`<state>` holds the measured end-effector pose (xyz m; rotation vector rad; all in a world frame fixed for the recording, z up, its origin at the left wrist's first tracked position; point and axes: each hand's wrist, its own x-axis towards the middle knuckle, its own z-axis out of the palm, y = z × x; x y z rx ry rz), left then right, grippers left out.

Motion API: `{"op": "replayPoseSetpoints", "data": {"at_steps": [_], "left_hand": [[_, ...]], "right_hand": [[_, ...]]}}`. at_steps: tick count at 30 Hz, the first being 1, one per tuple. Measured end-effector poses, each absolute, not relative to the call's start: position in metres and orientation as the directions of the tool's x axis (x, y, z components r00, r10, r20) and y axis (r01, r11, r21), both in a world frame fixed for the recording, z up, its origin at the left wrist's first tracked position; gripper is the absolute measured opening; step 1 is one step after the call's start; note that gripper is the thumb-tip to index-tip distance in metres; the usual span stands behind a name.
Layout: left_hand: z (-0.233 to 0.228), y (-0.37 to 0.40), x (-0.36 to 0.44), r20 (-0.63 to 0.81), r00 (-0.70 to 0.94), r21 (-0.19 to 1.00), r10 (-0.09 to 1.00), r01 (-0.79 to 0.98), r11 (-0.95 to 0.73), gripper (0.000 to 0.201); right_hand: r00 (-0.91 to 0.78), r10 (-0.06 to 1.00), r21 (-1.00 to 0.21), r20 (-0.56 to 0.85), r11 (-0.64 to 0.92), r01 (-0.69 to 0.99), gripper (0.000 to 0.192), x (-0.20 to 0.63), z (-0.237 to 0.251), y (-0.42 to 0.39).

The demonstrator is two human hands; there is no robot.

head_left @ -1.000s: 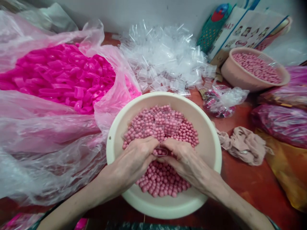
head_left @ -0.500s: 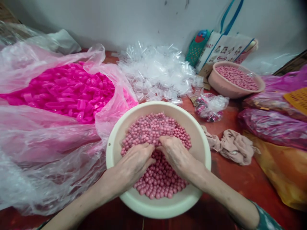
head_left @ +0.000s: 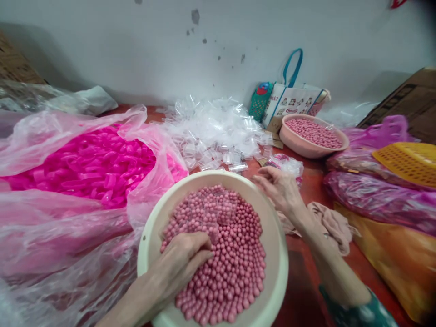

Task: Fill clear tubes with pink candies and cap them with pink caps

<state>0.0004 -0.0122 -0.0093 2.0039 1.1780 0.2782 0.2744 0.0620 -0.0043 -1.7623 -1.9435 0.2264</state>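
- The cream basin (head_left: 277, 281), round smooth plastic, sits at the near edge of the red-brown table (head_left: 306, 295) and is heaped with small matte pink beads (head_left: 231, 259); a few clear little bags (head_left: 218, 211) lie flat on the beads toward the basin's far side.
- The left hand (head_left: 180, 261) rests palm-down on the beads at the basin's near-left, fingers bent and close together, pressed into the heap; whether they pinch anything cannot be told.
- The right hand (head_left: 279, 188) hovers just beyond the basin's far-right rim, fingers loosely curled and slightly apart, clamped on nothing visible.
- One crumpled beige cloth (head_left: 335, 225) lies just right of the basin.
- One glossy heap of clear sachets (head_left: 214, 127) fills the table's far middle.
- One filmy pink sheet holds bright magenta plastic pieces (head_left: 88, 165) on the left side.
- A second, pinkish bowl (head_left: 299, 143) of beads stands at the far right, one printed tote bag (head_left: 293, 102) behind it; its lettering is too small to read.
- One yellow perforated basket (head_left: 408, 161) rests on purple bags at the right edge.
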Motion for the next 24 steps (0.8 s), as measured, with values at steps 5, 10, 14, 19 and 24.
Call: {"op": "replayPoseSetpoints", "data": {"at_steps": [5,10,14,19,24], "left_hand": [[0.026,0.021,-0.002,-0.142,0.368,0.854,0.919,0.515,-0.075,0.015],[0.05,0.062,0.006,-0.088,0.269,0.897,0.959,0.44,-0.04,0.014],[0.045,0.079,0.021,-0.108,0.28,0.917,0.954,0.398,-0.013,0.014],[0.033,0.078,0.025,-0.096,0.284,0.933,0.954,0.359,-0.012,0.013],[0.035,0.071,0.027,0.065,0.301,0.851,0.951,0.481,-0.21,0.012]], "right_hand": [[-0.108,0.976,-0.348,0.189,0.169,0.922,0.032,0.293,-0.044,0.129],[-0.237,0.964,-0.309,0.122,0.264,0.914,0.032,0.278,-0.069,0.163],[-0.268,0.961,-0.328,0.069,0.276,0.904,0.029,0.28,-0.073,0.158],[-0.196,0.98,-0.415,0.041,0.195,0.889,0.027,0.291,-0.073,0.133],[-0.166,0.984,-0.564,0.064,0.173,0.808,0.026,0.308,-0.044,0.114]]}}
